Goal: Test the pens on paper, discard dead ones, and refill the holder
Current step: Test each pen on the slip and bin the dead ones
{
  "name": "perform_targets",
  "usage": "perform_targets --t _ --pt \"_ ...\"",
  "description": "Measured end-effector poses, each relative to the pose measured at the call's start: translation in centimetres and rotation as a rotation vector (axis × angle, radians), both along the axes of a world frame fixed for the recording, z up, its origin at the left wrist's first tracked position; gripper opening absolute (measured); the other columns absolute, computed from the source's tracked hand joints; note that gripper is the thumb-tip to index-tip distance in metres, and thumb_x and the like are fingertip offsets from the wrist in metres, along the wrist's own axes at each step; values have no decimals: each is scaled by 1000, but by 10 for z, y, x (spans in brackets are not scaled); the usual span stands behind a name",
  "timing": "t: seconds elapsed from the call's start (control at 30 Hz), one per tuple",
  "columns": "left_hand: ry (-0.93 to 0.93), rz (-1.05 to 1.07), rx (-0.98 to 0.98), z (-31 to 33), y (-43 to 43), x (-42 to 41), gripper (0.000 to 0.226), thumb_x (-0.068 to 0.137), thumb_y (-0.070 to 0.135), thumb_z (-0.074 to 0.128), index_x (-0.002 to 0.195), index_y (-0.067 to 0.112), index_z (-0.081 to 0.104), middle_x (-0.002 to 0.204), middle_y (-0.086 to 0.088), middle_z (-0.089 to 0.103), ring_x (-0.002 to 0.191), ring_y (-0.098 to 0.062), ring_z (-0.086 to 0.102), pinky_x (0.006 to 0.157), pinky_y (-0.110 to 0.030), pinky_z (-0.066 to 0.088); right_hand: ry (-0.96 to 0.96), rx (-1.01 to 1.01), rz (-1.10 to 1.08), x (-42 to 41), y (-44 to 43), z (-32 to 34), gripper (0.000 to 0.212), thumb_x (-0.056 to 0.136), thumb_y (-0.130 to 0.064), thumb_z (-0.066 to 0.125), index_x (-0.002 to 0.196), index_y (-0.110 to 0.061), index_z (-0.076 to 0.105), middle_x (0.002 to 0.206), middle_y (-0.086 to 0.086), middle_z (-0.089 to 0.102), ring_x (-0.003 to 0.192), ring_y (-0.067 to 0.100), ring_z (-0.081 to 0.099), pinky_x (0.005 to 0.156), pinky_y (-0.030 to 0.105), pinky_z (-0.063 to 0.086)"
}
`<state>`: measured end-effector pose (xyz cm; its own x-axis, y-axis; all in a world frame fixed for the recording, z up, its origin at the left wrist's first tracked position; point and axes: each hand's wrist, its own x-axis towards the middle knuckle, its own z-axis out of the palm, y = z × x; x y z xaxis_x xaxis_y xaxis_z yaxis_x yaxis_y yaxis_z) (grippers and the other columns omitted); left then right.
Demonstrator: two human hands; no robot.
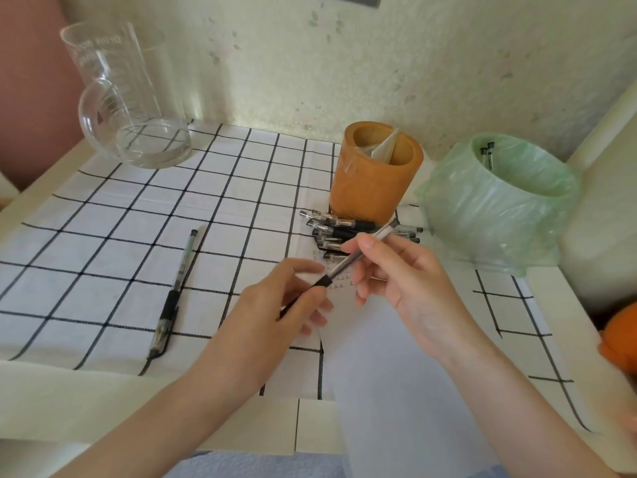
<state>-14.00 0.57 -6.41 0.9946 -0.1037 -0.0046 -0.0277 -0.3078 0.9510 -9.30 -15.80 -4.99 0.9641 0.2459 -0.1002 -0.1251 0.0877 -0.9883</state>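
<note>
Black-gripped pen — between left hand and right hand.

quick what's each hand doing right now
Left hand: closed on the black grip end of the pen.
Right hand: fingers pinching the same pen's clear barrel.

Left hand: fingers curled, pinching black grip of slim grey pen.
Right hand: fingertips pinching its barrel.

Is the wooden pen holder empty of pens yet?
Yes. The wooden pen holder stands upright with no pens visible inside, only a pale wrapper-like scrap.
</note>
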Motion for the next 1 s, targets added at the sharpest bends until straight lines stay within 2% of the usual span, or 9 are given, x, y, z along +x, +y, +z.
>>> perform_targets --t 0.1,0.17,0.3,0.47,0.6,0.7,0.8,0.87,1.0 --pt "-23 -45 122 -2 -3 -2 19 94 29 41 92 34 59 70 15 60 56 -7 50 55 -19 40 -29 -26 -23 -1 -3 1 29 86 -24 56 89 2 68 60 6 58 51 19 50 51 29 48" --pt "-38 -30 159 -1 -4 -2 19 92 37 39 88 35 58 64 11 53 56 -12 45 54 -22 36 -38 -31 -35 -3 -5 1 28 85 -26 57 87 0 69 59 5 59 50 19 50 51 29 48" --pt "-92 -31 224 2 -7 -3 27 85 52 33 86 37 56 69 0 60 68 -19 52 64 -31 41 -54 -51 52 -7 -8 -1 15 83 -22 67 83 -7 67 60 6 60 48 18 51 50 28 46" --pt "-157 -50 150 6 -13 -5 26 81 55 42 88 40 62 48 3 34 45 -11 30 45 -19 27 -60 -75 143 -9 -10 -2 10 76 -20 69 74 -13 64 53 10 49 44 13 47 52 16 44" --pt "-97 -84 159 6 -14 -5 26 82 57 41 96 40 55 47 6 36 44 -10 32 45 -16 28 -65 -48 87 -7 -16 5 10 78 -18 68 72 -13 61 49 1 49 41 17 45 47 21 42" --pt "-48 -80 303 2 -8 -5 36 76 65 39 102 42 49 48 8 40 47 -6 40 49 -14 34 -56 70 -121 2 -31 10 6 81 -17 62 85 -12 64 47 0 49 41 18 51 42 24 40" --pt "-170 -127 616 -7 -3 -4 41 81 61 37 119 47 39 52 6 38 58 -1 47 50 -15 34 -40 -1 -210 10 -50 11 23 93 -17 46 101 -12 67 66 10 71 68 26 71 46 25 46" --pt "-191 -168 733 -10 -3 -4 46 83 61 36 128 50 30 57 6 37 56 -5 45 51 -14 32 -36 -87 -238 13 -53 6 22 94 -19 50 92 -8 69 74 14 73 73 26 72 43 24 42" --pt "-165 -234 834 -10 -5 -4 59 82 67 37 136 53 18 66 14 36 61 -4 40 53 -11 31 -86 -274 -356 18 -45 -15 26 81 -23 72 63 -10 58 51 5 62 43 17 56 36 19 29"
